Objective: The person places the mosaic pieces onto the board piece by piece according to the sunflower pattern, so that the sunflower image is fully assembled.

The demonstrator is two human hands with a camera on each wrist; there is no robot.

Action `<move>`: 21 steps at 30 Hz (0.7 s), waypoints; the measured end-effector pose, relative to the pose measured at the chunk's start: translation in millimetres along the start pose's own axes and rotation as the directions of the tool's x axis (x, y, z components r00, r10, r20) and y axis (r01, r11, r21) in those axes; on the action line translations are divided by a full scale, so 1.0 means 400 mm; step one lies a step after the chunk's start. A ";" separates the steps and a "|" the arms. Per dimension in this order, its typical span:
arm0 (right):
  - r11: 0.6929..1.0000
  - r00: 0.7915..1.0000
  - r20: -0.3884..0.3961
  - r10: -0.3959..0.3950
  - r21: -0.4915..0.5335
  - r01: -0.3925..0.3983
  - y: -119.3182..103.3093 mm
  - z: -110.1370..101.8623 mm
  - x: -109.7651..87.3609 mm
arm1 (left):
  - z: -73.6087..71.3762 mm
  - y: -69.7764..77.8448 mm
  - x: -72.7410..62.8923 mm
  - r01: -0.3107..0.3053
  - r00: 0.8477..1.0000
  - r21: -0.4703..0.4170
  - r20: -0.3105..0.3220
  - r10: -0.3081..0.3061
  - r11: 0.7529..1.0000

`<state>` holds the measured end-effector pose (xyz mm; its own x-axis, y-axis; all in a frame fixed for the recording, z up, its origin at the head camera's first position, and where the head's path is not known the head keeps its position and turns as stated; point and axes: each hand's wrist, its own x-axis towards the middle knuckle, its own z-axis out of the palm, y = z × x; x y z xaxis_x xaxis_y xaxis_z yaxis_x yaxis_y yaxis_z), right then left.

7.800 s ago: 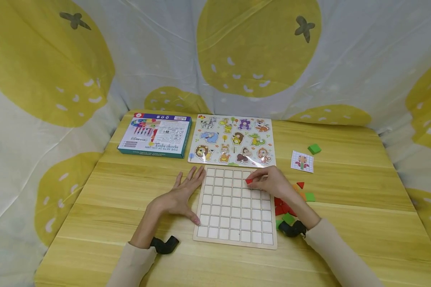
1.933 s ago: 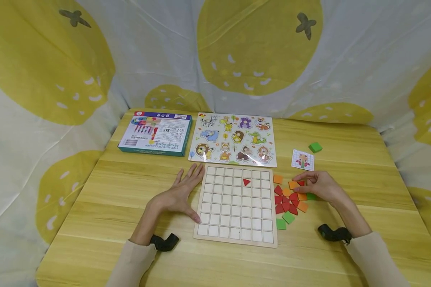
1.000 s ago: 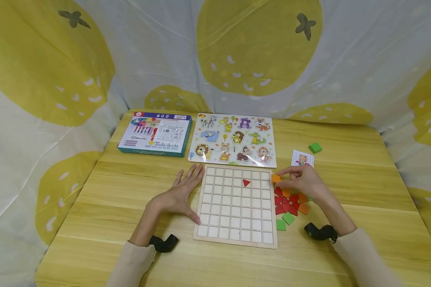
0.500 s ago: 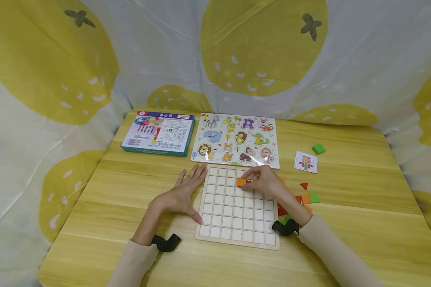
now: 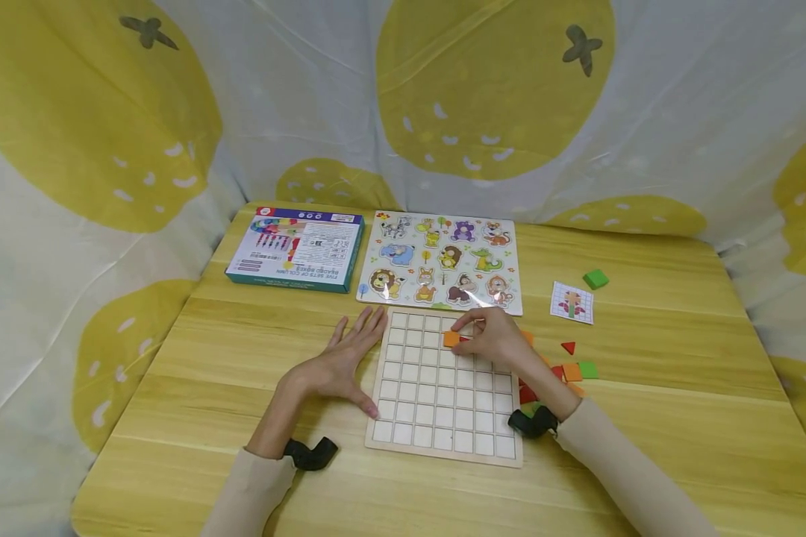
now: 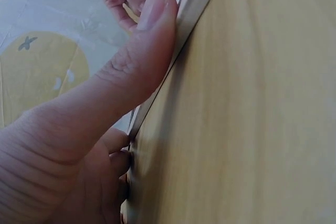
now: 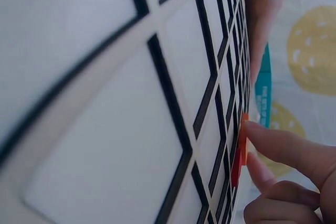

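Observation:
My right hand (image 5: 493, 339) pinches an orange square tile (image 5: 451, 339) between thumb and forefinger, over the upper middle of a wooden grid board (image 5: 416, 450). Just right of it a red triangle tile (image 5: 464, 341) lies on the board, mostly hidden by the fingers; in the right wrist view the red tile (image 7: 237, 167) sits right beside the orange one (image 7: 243, 139). With fingers spread, my left hand (image 5: 336, 371) rests along the board's left edge, thumb near the lower corner and fingertips near the upper one. In the left wrist view the thumb (image 6: 137, 59) lies against the board's side.
Behind the board lie an animal puzzle (image 5: 436, 257) and a flat box (image 5: 295, 252). To the right are a pattern card (image 5: 572, 302), green tiles (image 5: 595, 279), a loose red triangle (image 5: 569, 347) and more tiles (image 5: 572, 372), partly hidden under my right forearm.
Earlier, my right hand set the red triangle on the board, then went right to the loose tiles. It came back left with the orange square. My left hand has stayed in place.

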<state>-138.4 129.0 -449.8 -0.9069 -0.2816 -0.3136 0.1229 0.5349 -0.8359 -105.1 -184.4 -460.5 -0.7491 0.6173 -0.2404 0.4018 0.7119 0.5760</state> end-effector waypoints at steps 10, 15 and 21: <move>0.997 1.000 0.020 -0.018 0.070 0.016 0.009 -0.008 -0.001 | 0.001 -0.004 0.001 -0.001 1.000 -0.001 -0.002 0.001 1.000; 0.999 1.000 0.005 -0.021 0.032 0.020 0.006 -0.004 0.002 | 0.000 -0.005 0.002 0.003 1.000 -0.001 -0.002 -0.003 1.000; 0.999 1.000 0.007 -0.023 0.047 0.023 0.008 -0.002 0.002 | -0.001 0.000 0.000 0.006 1.000 -0.002 0.003 -0.006 1.000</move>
<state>-139.2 131.0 -452.4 -0.9066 -0.2995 -0.2974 0.1209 0.4906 -0.8629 -105.6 -184.4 -460.1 -0.7499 0.6141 -0.2462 0.3962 0.7149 0.5762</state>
